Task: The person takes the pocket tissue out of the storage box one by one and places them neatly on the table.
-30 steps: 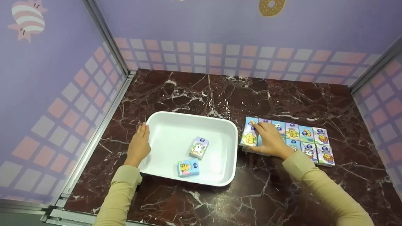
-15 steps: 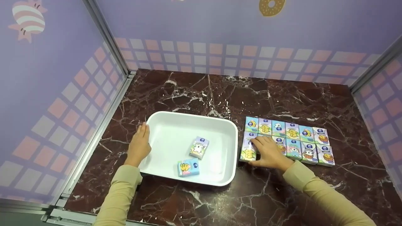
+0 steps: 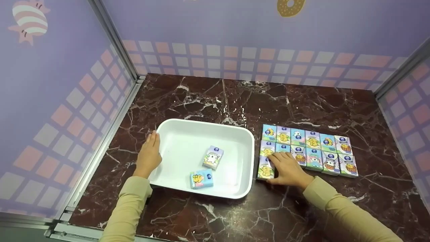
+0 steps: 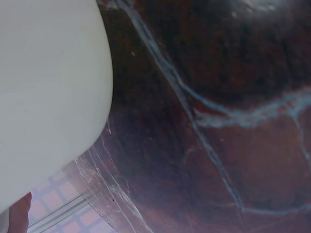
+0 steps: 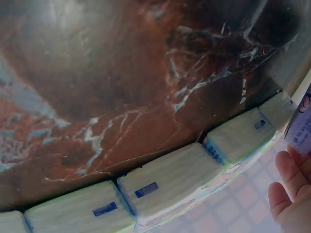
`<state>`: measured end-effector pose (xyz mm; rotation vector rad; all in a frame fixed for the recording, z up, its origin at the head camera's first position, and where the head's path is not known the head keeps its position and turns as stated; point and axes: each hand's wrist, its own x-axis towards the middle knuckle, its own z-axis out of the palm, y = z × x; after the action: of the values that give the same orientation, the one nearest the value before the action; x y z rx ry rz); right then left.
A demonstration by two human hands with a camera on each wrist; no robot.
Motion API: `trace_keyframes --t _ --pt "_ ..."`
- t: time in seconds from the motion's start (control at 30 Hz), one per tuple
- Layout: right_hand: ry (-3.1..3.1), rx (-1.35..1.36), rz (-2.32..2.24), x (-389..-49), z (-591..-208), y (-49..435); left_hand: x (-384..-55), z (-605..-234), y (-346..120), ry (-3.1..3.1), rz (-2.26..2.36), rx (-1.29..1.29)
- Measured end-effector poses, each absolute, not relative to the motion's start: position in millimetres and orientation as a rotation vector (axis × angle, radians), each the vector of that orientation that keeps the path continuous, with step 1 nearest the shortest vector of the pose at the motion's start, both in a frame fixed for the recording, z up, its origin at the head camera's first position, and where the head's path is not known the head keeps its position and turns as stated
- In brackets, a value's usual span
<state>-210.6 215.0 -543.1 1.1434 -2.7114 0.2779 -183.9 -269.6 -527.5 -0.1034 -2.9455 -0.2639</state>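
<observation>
My left hand [image 3: 149,156] lies with straight fingers along the left outer wall of the white tray [image 3: 181,121]. Inside the tray are two small tissue packs, a purple one [image 3: 213,157] and a blue one [image 3: 201,178]. My right hand [image 3: 288,171] holds a purple tissue pack [image 3: 266,168] with a yellow cartoon figure. This pack is at the near left corner of a two-row block of tissue packs [image 3: 312,139], partly overlapping a front-row pack. In the right wrist view, fingertips [image 5: 286,194] meet the held pack's printed side; the thumb's contact is hidden there.
A dark red marbled tabletop [image 3: 218,94] lies under everything. Purple panels [image 3: 235,27] with pink and white checks stand at the back and both sides. A metal rail [image 3: 104,148] runs along the left edge.
My right hand has drawn the tissue pack toward me along the block's left end, uncovering packs behind it. The left hand and the tray have stayed in place.
</observation>
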Motion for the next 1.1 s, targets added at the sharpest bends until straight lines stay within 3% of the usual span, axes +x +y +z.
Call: trace_keyframes --t 0.67,1.1 --pt "-2.736 1.177 0.228 -209.2 -550.5 216.0 -184.6 -531.4 -269.3 -2.884 -0.246 -0.099" --pt "-2.679 1.159 0.436 -221.4 -513.4 191.6 -184.4 -530.8 -270.3 -2.934 -0.253 -0.087"
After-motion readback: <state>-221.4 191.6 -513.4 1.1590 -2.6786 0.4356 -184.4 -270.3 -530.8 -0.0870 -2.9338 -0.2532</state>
